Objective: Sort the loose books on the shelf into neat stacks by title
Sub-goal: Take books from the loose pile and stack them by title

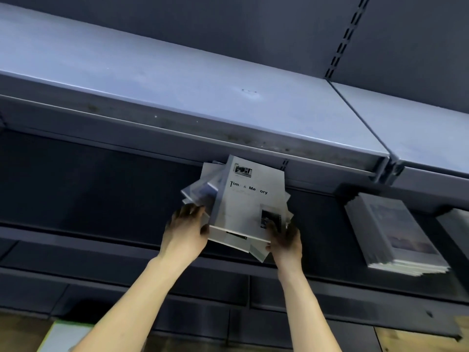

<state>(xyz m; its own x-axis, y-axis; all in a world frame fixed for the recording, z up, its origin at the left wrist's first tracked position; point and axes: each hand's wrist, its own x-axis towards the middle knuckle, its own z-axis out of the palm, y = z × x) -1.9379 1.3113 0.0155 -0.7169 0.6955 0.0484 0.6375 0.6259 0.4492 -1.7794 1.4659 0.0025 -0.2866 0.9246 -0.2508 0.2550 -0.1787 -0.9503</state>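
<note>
An untidy pile of thin grey-white books (247,207) sits on the dark lower shelf (101,194), partly under the upper shelf's front edge. The top book reads "Time & Memory". My left hand (187,231) grips the pile's left side, fingers curled against the skewed books there. My right hand (285,237) holds the pile's near right corner, thumb on the top cover. A neat stack of books (396,235) with a bluish picture cover lies to the right on the same shelf.
A pale grey metal upper shelf (177,80) overhangs the pile closely. A slotted upright (347,34) runs up the back panel. Another dark book edge (456,224) shows at the far right. A wooden floor (418,339) and a pale object (61,336) lie below.
</note>
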